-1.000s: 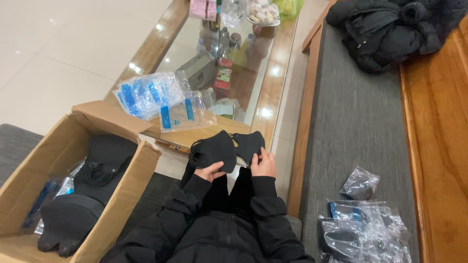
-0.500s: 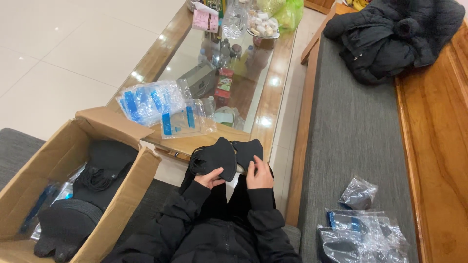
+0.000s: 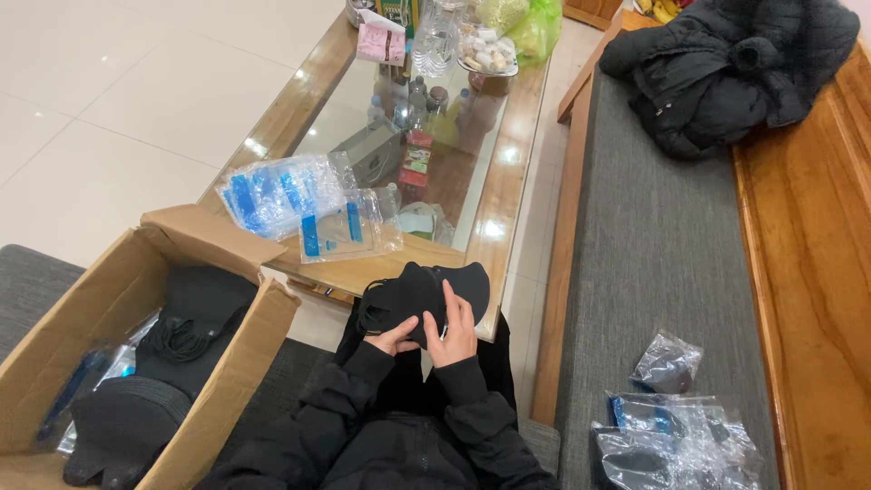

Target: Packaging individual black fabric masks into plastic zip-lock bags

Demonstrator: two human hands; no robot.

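Observation:
Both my hands hold a stack of black fabric face masks (image 3: pixel 419 292) over my lap, near the edge of the glass-topped coffee table (image 3: pixel 497 210). My left hand (image 3: pixel 392 339) grips the stack's lower left side, thumb under it. My right hand (image 3: pixel 456 328) lies flat over the right side with fingers pointing up. Black sleeves cover both arms.
An open cardboard box (image 3: pixel 91 318) at my left holds black masks and packets. Clear plastic bags with blue strips (image 3: pixel 299 204) lie on the table. Packed bags (image 3: pixel 676 436) sit on the grey bench cushion at right; a black jacket (image 3: pixel 726 68) lies further along. Bottles and snacks crowd the table's far end.
The view has shifted slightly, with my hands and the masks lower in frame. My right hand has slid further over the mask stack; the hold is otherwise the same.

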